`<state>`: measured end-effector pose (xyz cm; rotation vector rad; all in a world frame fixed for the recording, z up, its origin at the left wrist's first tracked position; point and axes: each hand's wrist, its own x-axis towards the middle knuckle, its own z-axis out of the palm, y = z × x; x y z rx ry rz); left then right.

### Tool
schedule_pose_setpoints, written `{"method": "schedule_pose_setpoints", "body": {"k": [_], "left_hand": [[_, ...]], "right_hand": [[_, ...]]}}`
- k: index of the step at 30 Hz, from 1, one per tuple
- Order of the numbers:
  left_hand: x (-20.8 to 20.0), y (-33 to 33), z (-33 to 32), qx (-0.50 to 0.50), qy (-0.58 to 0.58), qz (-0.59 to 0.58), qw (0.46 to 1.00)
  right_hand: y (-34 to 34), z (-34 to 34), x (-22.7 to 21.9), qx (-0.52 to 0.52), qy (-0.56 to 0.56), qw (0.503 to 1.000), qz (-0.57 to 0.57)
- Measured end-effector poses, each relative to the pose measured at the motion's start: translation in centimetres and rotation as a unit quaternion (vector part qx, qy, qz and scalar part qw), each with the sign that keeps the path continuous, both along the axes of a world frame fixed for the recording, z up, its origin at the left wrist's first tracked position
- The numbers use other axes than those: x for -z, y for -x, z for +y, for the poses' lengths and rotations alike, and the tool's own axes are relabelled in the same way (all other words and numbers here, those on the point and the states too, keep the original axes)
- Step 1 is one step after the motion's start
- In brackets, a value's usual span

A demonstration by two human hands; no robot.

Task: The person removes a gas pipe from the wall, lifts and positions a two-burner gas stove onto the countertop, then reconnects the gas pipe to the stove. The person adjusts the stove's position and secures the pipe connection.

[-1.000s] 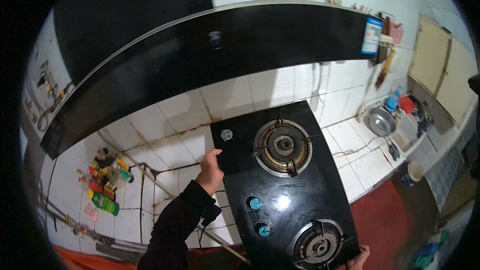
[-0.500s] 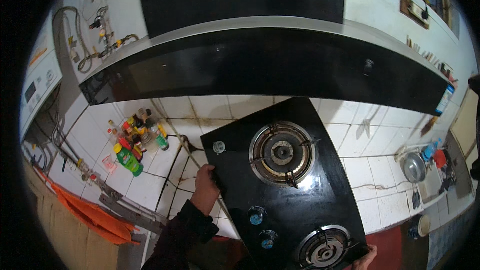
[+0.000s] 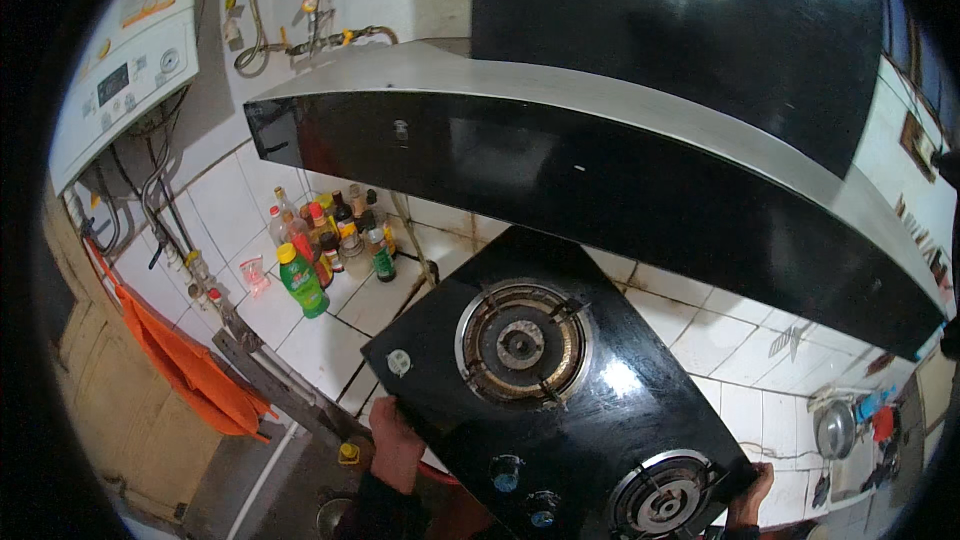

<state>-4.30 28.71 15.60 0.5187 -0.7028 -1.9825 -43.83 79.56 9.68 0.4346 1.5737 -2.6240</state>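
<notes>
A black glass-topped gas cooktop (image 3: 625,410) with two round burners is held up at a slant in front of me, its surface facing up toward me. My left hand (image 3: 397,445) is closed around its left edge, the fingers partly hidden beneath. At the near right corner my right hand (image 3: 752,496) grips the edge, most of its fingers out of sight. Two knobs, one of them a worn bluish knob (image 3: 506,473), lie along the side near my left hand. The larger burner (image 3: 522,343) is at the far end, the smaller burner (image 3: 667,507) at the near right.
A wide black range hood (image 3: 560,165) overhangs the cooktop's far end. Several sauce bottles and a green bottle (image 3: 302,282) stand on the white tiled counter (image 3: 312,348) at left. An orange cloth (image 3: 185,365) hangs from a pipe. A metal bowl (image 3: 833,430) sits by the sink at right.
The cooktop has turned counterclockwise relative to the hood and sits lower in the picture, both hands still on it. My view has swung left and tilted, showing more of the wall heater and floor.
</notes>
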Motion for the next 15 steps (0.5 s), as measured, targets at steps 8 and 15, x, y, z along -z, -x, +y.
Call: {"method": "schedule_pose_setpoints", "body": {"k": [8, 15], "left_hand": [[1.6, -3.9, 3.6, -0.092, -0.127, 0.003, 0.988], [12.3, -8.2, 7.3, -0.148, -0.2, 0.025, 0.968]], "right_hand": [[11.6, -7.7, 0.4, -0.073, -0.176, 0.97, 0.153], [17.9, -14.0, 2.9, -0.142, -0.162, 0.976, 0.032]]}}
